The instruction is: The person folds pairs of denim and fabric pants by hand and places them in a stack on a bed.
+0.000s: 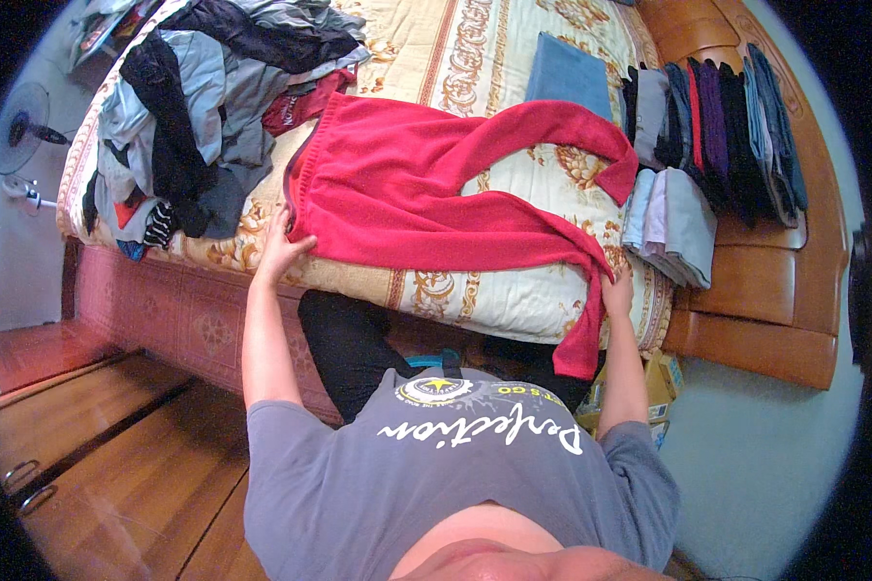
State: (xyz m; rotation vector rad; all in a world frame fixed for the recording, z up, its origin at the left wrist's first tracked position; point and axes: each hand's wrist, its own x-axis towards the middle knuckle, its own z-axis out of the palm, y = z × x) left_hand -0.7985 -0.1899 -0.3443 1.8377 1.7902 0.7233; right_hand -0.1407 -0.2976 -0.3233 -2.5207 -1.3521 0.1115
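A pair of red pants (388, 184) lies spread across the bed, its gathered waistband at the left and both legs toward the right. My left hand (285, 244) grips the near corner of the waistband, where a dark inner edge shows. With my right hand (618, 289) I hold the near leg where it bends; its lower end hangs over the bed's front edge. The far leg curves away and back, its end beside the folded clothes. Fingertips of both hands are partly hidden by the cloth.
A loose heap of grey, black and white clothes (247, 107) covers the bed's left side. Folded blue cloth (567, 76) lies beyond the pants. Rows of folded clothes (676, 218) stand against the wooden headboard (746, 334). A fan (29, 126) is at far left.
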